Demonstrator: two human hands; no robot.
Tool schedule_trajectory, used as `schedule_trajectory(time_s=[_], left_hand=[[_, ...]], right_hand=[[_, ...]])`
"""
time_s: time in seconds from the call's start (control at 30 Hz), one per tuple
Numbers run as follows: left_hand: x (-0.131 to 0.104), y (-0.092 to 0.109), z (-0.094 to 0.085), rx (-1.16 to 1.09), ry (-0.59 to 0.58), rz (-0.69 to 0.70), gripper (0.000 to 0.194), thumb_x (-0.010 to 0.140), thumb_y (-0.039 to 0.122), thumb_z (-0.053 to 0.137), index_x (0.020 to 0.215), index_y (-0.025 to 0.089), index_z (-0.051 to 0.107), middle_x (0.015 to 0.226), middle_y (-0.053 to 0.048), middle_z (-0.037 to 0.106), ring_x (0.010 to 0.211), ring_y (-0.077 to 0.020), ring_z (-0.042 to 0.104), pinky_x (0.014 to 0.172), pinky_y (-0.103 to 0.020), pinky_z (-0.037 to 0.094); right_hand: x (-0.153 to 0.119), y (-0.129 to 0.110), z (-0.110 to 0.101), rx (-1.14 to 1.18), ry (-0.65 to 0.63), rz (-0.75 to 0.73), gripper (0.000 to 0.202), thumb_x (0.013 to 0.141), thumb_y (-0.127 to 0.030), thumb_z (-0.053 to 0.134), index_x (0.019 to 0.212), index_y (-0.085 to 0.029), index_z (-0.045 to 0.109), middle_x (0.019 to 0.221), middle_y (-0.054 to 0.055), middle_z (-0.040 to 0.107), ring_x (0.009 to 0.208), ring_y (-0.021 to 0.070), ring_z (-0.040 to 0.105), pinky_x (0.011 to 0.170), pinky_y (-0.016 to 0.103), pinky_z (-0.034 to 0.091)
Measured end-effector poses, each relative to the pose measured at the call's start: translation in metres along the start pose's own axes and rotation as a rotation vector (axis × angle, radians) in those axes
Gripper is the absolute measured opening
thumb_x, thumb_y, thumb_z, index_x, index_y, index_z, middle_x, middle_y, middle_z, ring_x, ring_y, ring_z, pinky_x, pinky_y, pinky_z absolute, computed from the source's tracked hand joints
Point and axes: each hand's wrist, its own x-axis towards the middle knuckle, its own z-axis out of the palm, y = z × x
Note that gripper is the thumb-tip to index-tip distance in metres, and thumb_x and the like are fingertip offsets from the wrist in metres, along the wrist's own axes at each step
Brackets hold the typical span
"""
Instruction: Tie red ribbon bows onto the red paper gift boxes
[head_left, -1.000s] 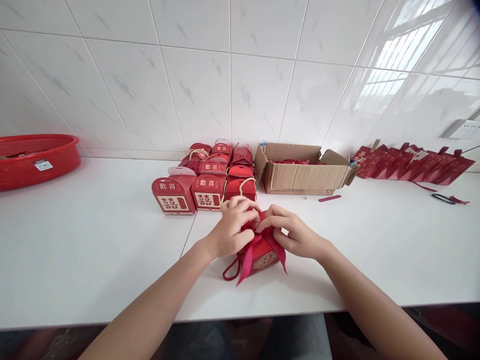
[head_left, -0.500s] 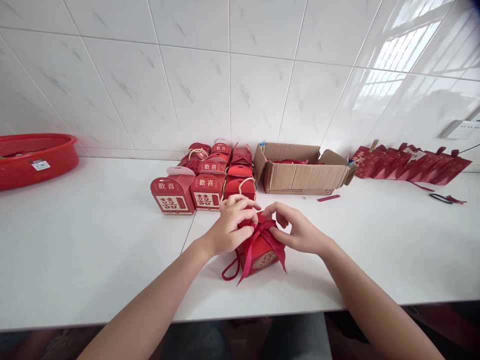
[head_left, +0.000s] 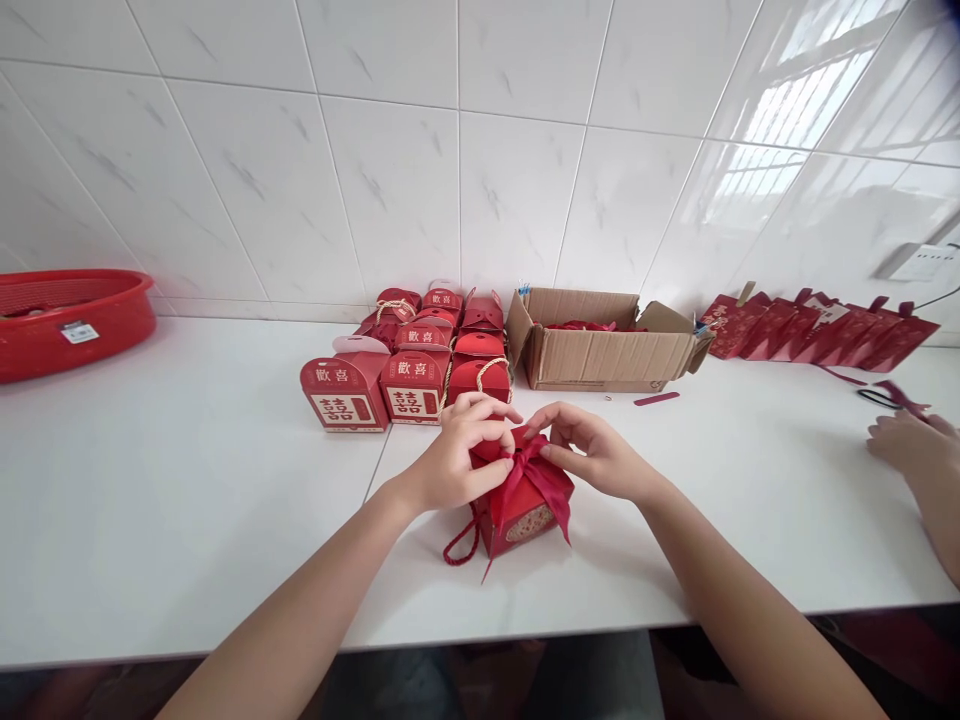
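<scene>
A small red gift box (head_left: 501, 538) with a gold oval pattern stands near the table's front edge. Tied over its top is a crimson ribbon (head_left: 553, 492) in a bow, its tails hanging down the front. My left hand (head_left: 459, 455) pinches the ribbon by the knot from the left side. From the right, my right hand (head_left: 592, 455) has curled fingers and its thumb on the bow's other side. A twisted red cord loop (head_left: 459, 555) lies on the table at the box's left.
Several red candy boxes (head_left: 345, 395) stand behind my left hand. An open cardboard box (head_left: 600, 360) holds red things. Red bags (head_left: 817, 330) line the wall at right. Another person's hand (head_left: 907, 440) holds a dark red strip. A red basket (head_left: 75, 325) stands far left.
The bow has drawn in tighter around its knot, and its left tail has shifted. Another person's hand has come in at the right edge and lifted a dark red strip.
</scene>
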Motion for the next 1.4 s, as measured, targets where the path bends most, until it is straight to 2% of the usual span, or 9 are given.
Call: schedule_trajectory(time_s=[0.23, 0.4, 0.57, 0.7, 0.83, 0.97, 1.1, 1.3, 1.4], left_hand=[[0.002, 0.000, 0.001, -0.017, 0.037, -0.054, 0.021, 0.088, 0.032, 0.048, 0.071, 0.021, 0.055, 0.114, -0.002, 0.062, 0.117, -0.0243, 0.039, 0.104, -0.049, 0.024], [0.002, -0.002, -0.002, -0.118, -0.024, -0.099, 0.011, 0.082, 0.020, 0.045, 0.074, 0.022, 0.053, 0.121, 0.000, 0.057, 0.122, -0.0239, 0.034, 0.107, -0.049, 0.021], [0.002, -0.004, -0.001, -0.114, -0.011, -0.102, 0.021, 0.074, 0.009, 0.037, 0.069, 0.021, 0.054, 0.121, 0.000, 0.057, 0.122, -0.0229, 0.034, 0.108, -0.046, 0.022], [0.003, -0.005, 0.001, -0.097, 0.013, -0.082, 0.023, 0.074, 0.007, 0.039, 0.068, 0.021, 0.056, 0.119, 0.000, 0.058, 0.121, -0.0225, 0.037, 0.107, -0.043, 0.027], [0.003, -0.007, 0.003, -0.097, 0.017, -0.054, 0.026, 0.075, 0.005, 0.037, 0.067, 0.021, 0.057, 0.118, 0.001, 0.059, 0.121, -0.0212, 0.039, 0.106, -0.040, 0.031], [0.002, -0.007, 0.002, -0.104, -0.001, -0.067, 0.025, 0.077, 0.008, 0.039, 0.066, 0.021, 0.057, 0.115, 0.000, 0.060, 0.120, -0.0219, 0.039, 0.106, -0.041, 0.031], [0.001, -0.005, 0.000, -0.133, -0.026, -0.088, 0.021, 0.079, 0.012, 0.042, 0.069, 0.021, 0.058, 0.118, -0.001, 0.059, 0.121, -0.0230, 0.039, 0.106, -0.042, 0.031], [0.000, -0.002, 0.001, -0.061, -0.003, -0.048, 0.012, 0.074, 0.013, 0.052, 0.076, 0.022, 0.059, 0.122, -0.001, 0.056, 0.121, -0.0239, 0.040, 0.107, -0.042, 0.029], [0.000, -0.003, 0.001, -0.048, -0.012, -0.059, 0.011, 0.074, 0.014, 0.052, 0.075, 0.022, 0.058, 0.123, 0.000, 0.056, 0.121, -0.0243, 0.038, 0.107, -0.044, 0.028]], right_hand=[[0.000, -0.001, 0.007, 0.031, 0.037, 0.004, 0.016, 0.086, -0.022, 0.057, 0.101, -0.020, 0.055, 0.085, 0.001, 0.055, 0.061, 0.0097, 0.042, 0.058, 0.025, 0.040], [0.000, 0.002, 0.008, 0.095, 0.057, 0.023, 0.017, 0.082, -0.025, 0.063, 0.098, -0.021, 0.060, 0.087, 0.002, 0.059, 0.063, 0.0101, 0.045, 0.058, 0.026, 0.040], [-0.001, 0.003, 0.010, 0.181, 0.051, 0.031, 0.020, 0.086, -0.034, 0.058, 0.101, -0.022, 0.061, 0.075, 0.002, 0.059, 0.067, 0.0149, 0.055, 0.058, 0.028, 0.045], [0.000, 0.002, 0.014, 0.076, 0.129, 0.004, 0.016, 0.087, -0.029, 0.056, 0.100, -0.021, 0.061, 0.079, 0.004, 0.062, 0.070, 0.0157, 0.057, 0.061, 0.029, 0.047], [0.001, 0.003, 0.017, -0.042, 0.217, -0.062, 0.015, 0.082, -0.017, 0.055, 0.096, -0.020, 0.062, 0.085, 0.003, 0.064, 0.064, 0.0119, 0.053, 0.059, 0.027, 0.044], [0.001, 0.003, 0.019, -0.048, 0.274, -0.103, 0.013, 0.081, -0.018, 0.057, 0.092, -0.019, 0.063, 0.089, 0.004, 0.066, 0.059, 0.0100, 0.050, 0.056, 0.027, 0.042], [0.001, 0.002, 0.021, -0.024, 0.306, -0.075, 0.013, 0.083, -0.025, 0.058, 0.093, -0.019, 0.064, 0.088, 0.006, 0.068, 0.070, 0.0150, 0.059, 0.059, 0.029, 0.046], [0.001, 0.003, 0.022, -0.083, 0.296, -0.139, 0.014, 0.080, -0.015, 0.056, 0.090, -0.021, 0.064, 0.089, 0.004, 0.067, 0.073, 0.0146, 0.059, 0.060, 0.028, 0.045], [0.001, 0.004, 0.021, -0.072, 0.284, -0.153, 0.011, 0.079, -0.015, 0.058, 0.087, -0.021, 0.065, 0.089, 0.005, 0.064, 0.074, 0.0146, 0.057, 0.059, 0.027, 0.044]])
